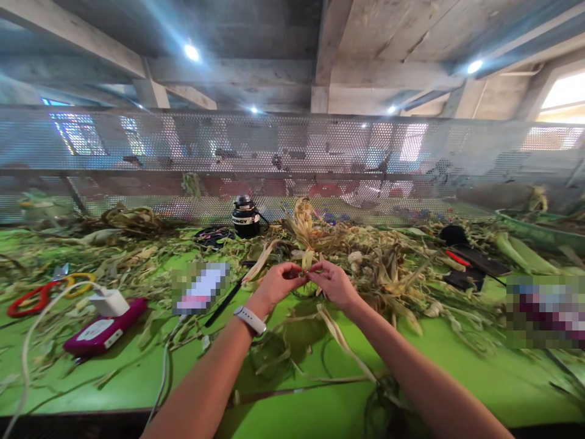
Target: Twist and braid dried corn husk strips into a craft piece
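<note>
At the middle of the green table, my left hand [280,283] and my right hand [333,283] meet fingertip to fingertip. Both pinch the lower end of a dried husk bundle [304,228], which stands up pale and frayed above them. Whether a thread or wire is also between the fingertips is too small to tell. A white watch band [250,320] circles the left wrist. Loose dry husk strips [342,341] lie below the hands, and a thin dark stick [223,303] lies left of my left hand.
Dried plant scraps [393,262] cover much of the green table [274,414]. Leftward are a purple power bank-like box [107,332] with a white plug [109,302], orange-handled scissors [31,299] and a blurred phone [203,289]. A black jar [245,216] stands before a perforated metal screen [292,146].
</note>
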A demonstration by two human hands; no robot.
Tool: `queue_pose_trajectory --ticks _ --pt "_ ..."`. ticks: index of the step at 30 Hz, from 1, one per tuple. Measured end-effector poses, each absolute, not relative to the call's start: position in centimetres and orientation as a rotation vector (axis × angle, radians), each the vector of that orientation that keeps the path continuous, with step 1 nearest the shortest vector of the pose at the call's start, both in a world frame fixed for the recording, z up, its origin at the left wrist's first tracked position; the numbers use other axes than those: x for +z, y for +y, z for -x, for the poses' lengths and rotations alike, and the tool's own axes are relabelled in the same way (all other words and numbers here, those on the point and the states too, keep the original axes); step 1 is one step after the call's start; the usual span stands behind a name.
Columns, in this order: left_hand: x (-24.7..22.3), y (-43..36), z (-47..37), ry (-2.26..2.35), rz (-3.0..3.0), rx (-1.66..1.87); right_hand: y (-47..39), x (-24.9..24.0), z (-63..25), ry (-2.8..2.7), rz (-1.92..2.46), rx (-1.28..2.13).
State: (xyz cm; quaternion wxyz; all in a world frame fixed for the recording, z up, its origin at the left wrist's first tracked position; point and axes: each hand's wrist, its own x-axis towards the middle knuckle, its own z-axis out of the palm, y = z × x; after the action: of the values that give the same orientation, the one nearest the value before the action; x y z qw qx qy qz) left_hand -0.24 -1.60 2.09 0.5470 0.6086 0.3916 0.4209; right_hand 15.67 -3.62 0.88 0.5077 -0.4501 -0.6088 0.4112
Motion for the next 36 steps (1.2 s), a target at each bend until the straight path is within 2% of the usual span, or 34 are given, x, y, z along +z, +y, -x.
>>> queue_pose_trajectory --ticks 14,19,24,31,36 --pt "2.0 -2.6 -0.8 0.753 -0.956 1.047 -4.8 0.9 -13.7 -1.028 0.954 1.017" --pt "1.5 -2.8 -1.4 0.87 -1.157 1.042 -4.9 0.7 -13.4 -1.057 0.932 1.006" --pt "0.7 -2.0 -1.5 0.94 -1.45 1.232 -4.6 0.1 -13.4 -1.233 1.064 0.984" --pt "1.3 -1.5 -0.6 0.986 -1.571 1.212 -4.9 1.1 -15.1 -1.663 1.286 0.507" --pt "1.8 -1.5 -0.3 0.919 -1.601 1.173 -4.7 1.4 -15.5 -1.727 1.239 0.197"
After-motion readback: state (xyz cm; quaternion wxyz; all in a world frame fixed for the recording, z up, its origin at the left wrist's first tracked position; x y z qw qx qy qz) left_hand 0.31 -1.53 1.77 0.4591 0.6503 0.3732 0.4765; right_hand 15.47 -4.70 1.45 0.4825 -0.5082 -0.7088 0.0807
